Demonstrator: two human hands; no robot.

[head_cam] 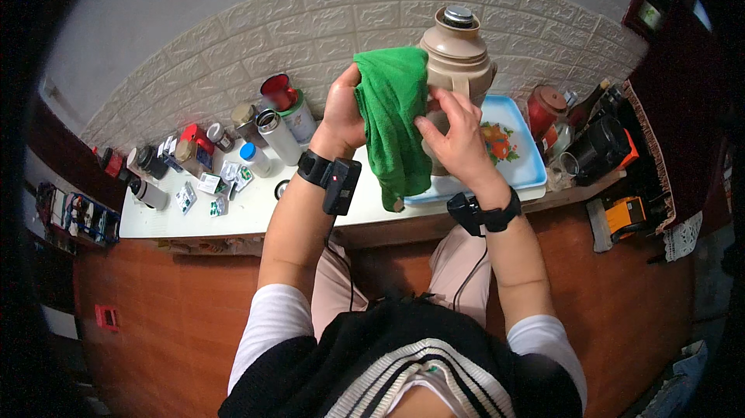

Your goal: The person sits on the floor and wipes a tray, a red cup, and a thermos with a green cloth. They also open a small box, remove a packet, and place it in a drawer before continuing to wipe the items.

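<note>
A green cloth (398, 121) hangs draped over my left hand (344, 106), whose fingers are hidden beneath it. My right hand (457, 133) is at the cloth's right edge, thumb and fingers apart; whether its fingertips touch the cloth is not clear. Just behind my right hand stands a beige vacuum flask (457, 60) with a handle and a metallic stopper (458, 15). It stands by a blue-rimmed white tray (532, 170) with a printed fruit pattern.
On the white tabletop (192, 223) at left are an open white bottle (280, 138), a blue-capped bottle (255, 159), a red mug (279, 92), jars and blister packs (186, 198). At right stand a red canister (545, 106), glass bottles and a dark pitcher (599, 141). Behind is a brick-patterned wall.
</note>
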